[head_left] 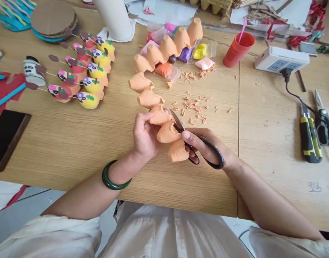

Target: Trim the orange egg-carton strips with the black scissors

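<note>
My left hand (146, 138) grips an orange egg-carton strip (168, 132) near its middle, fingers partly hidden behind the cups. The strip runs slantwise above the wooden table, its cup edges ragged on the right side. In my right hand (204, 143) is a pair of black-handled scissors (177, 120), with thumb and fingers in the handle loops. The blades sit at the rim of a cup close to my left fingers. A second orange egg-carton strip (168, 46) stands farther back, and orange scraps (192, 105) are scattered between the two.
Painted egg-carton rows (82, 79) with sticks stand at the left, near a phone (9, 139). Clay packets (186, 53) lie behind the far strip. A red cup (238, 48), a power strip (281, 59), a utility knife (309, 138) and other scissors (324, 122) are at the right.
</note>
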The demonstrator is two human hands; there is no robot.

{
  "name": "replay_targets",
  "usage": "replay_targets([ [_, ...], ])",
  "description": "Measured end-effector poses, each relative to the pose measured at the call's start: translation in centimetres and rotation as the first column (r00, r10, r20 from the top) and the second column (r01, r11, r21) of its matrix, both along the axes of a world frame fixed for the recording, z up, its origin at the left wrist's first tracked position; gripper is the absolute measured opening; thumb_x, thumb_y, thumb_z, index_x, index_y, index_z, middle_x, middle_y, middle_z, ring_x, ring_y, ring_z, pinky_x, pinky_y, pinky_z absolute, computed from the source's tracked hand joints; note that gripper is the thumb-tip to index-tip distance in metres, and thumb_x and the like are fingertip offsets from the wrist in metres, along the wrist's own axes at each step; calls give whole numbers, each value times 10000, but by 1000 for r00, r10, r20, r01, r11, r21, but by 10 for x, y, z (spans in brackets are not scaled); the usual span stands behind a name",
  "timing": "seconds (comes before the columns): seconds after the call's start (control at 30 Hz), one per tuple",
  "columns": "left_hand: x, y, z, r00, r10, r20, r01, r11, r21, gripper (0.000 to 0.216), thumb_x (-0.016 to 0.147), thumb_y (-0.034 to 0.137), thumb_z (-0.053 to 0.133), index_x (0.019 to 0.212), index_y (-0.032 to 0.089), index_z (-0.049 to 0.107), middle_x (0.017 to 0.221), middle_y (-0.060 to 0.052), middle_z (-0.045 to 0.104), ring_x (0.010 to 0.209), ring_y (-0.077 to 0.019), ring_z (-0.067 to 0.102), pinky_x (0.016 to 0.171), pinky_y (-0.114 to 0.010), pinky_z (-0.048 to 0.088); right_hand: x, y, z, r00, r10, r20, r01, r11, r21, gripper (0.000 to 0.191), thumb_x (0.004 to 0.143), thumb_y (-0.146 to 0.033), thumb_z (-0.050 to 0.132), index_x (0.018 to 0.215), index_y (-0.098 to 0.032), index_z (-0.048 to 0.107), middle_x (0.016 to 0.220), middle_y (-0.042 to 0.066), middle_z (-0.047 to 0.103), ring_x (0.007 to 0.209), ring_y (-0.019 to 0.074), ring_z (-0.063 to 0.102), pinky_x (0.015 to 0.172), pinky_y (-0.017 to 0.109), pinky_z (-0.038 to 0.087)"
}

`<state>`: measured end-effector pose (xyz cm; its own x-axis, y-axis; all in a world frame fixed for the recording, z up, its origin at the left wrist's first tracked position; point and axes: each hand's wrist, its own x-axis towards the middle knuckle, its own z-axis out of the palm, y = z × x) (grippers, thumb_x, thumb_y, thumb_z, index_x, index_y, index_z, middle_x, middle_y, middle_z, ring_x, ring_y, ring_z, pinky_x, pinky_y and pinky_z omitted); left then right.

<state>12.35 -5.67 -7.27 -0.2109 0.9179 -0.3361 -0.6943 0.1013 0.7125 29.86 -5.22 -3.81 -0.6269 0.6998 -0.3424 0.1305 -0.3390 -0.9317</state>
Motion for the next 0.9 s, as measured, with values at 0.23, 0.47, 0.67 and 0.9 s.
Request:
replay_targets([
  [0.23, 2, -1, 2, 997, -38, 62, 40, 999, -30, 282, 868, 345, 500, 821, 166, 712, 862, -77, 735, 705, -185, 669, 639, -292, 557, -4, -4, -6, 998, -62, 26, 62, 998, 1, 603, 902, -699, 677, 651, -175, 517, 572, -51, 502, 418, 45, 473, 389, 181, 376],
  [0.47, 5, -1, 10, 998, -48, 37, 52, 993, -106, 311, 903, 373, 464, 949, 190, 712, 856, -79, 733, 926, -264, 720, 804, -358, 591, -7, -8, -8, 996, -84, -14, 84, 996, -23, 597, 887, -692, 699, 650, -197, 465, 556, -69, 437, 394, 39, 385, 345, 191, 295],
  [0.67, 8, -3, 20, 997, -37, 74, 48, 988, -147, 333, 922, 310, 414, 956, 173, 715, 757, -45, 687, 725, -197, 674, 717, -301, 545, -7, -11, -14, 995, -96, -22, 98, 993, 71, 607, 880, -665, 727, 638, -208, 410, 554, -80, 347, 436, 33, 281, 377, 216, 191],
  [0.9, 8, -4, 12, 995, -84, 50, 87, 994, -64, 240, 894, 302, 517, 979, 179, 705, 785, -55, 700, 753, -197, 665, 720, -287, 542, -8, -13, -18, 992, -124, 1, 124, 988, 87, 608, 871, -695, 714, 656, -209, 420, 549, -84, 316, 472, 42, 248, 422, 234, 158],
])
